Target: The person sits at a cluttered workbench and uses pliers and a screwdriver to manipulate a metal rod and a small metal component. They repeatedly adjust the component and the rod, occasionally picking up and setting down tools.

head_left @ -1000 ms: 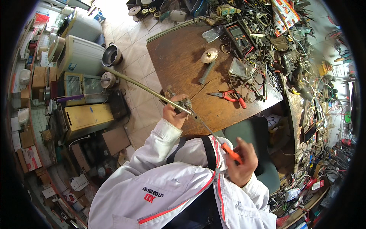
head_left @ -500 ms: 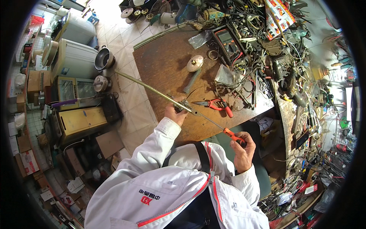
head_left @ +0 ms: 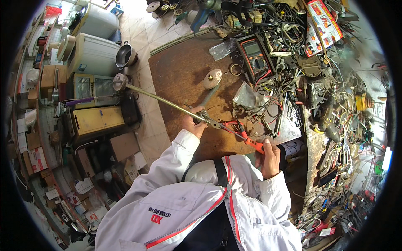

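My left hand is closed round a metal fitting at the near end of a long brass-coloured tube. The tube slants away to the upper left, past the table edge. An orange-handled screwdriver is in my right hand, fingers wrapped at the handle's end. Its shaft points at the tube's flattened end, close to my left hand; whether the tip touches a screw is too small to tell. Behind the shaft lie red-handled pliers, partly covered. Farther off are a round metal disc with a brass knob and a grey strip.
A multimeter, clear plastic bags and a metal ring lie on the brown wooden table. Tangled cables and parts crowd its right side. Left stand a pan and a yellow cabinet.
The view has shifted slightly. My right hand has moved a little forward with the screwdriver, whose shaft now crosses in front of the pliers. Both hands keep their hold.
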Motion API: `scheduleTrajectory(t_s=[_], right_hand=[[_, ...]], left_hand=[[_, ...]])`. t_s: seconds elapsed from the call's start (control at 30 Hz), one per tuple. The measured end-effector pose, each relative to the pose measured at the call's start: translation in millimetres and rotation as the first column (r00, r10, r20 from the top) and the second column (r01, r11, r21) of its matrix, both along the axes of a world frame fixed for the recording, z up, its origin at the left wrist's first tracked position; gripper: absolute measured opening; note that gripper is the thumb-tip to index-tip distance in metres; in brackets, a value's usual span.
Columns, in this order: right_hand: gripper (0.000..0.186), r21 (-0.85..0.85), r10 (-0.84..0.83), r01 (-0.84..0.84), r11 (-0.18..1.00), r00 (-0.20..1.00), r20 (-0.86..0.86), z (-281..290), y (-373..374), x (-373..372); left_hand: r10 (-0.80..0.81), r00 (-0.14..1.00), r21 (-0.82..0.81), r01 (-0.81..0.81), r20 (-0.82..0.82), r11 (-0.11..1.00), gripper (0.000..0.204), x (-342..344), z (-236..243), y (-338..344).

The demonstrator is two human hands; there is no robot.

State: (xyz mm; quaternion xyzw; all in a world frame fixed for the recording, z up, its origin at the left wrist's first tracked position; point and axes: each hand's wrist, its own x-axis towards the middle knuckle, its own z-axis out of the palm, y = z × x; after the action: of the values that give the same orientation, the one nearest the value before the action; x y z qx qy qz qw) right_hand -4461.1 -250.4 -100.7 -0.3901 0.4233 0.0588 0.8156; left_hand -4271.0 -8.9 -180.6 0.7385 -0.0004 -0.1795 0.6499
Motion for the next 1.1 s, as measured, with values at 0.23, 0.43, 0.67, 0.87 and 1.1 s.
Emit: scheduleTrajectory(t_s=[0.23, 0.43, 0.67, 0.87, 1.1], right_hand=[[0.029, -0.245, -0.181, 0.2, 0.949, 0.978, 0.099, 6.7, 12.3, 37.6], [0.023, -0.137, 0.019, -0.001, 0.991, 0.991, 0.13, -6.2, -7.7, 34.4], [0.028, 0.049, -0.026, 0.028, 0.998, 0.999, -0.036, 0.2, -20.3, 37.0], [0.026, -0.163, -0.19, 0.214, 0.963, 0.97, 0.153, -3.6, 8.1, 39.8], [0.017, -0.05, -0.106, 0.106, 0.993, 0.994, 0.01, 3.3, -4.0, 29.1]], left_hand=[[0.015, 0.995, -0.001, -0.015, 0.099, 1.0, 0.048, 4.0, -13.1, 1.8], [0.038, 0.997, -0.06, -0.034, 0.067, 0.998, 0.047, 9.8, -10.2, 1.4], [-0.002, 0.993, 0.057, -0.005, 0.12, 0.998, 0.048, 13.4, -12.7, 1.1], [0.014, 0.996, -0.003, -0.013, 0.093, 1.0, 0.054, 12.2, -19.6, -1.8], [0.0, 0.996, -0.006, 0.001, 0.09, 1.0, 0.054, 9.9, -8.9, -2.7]])
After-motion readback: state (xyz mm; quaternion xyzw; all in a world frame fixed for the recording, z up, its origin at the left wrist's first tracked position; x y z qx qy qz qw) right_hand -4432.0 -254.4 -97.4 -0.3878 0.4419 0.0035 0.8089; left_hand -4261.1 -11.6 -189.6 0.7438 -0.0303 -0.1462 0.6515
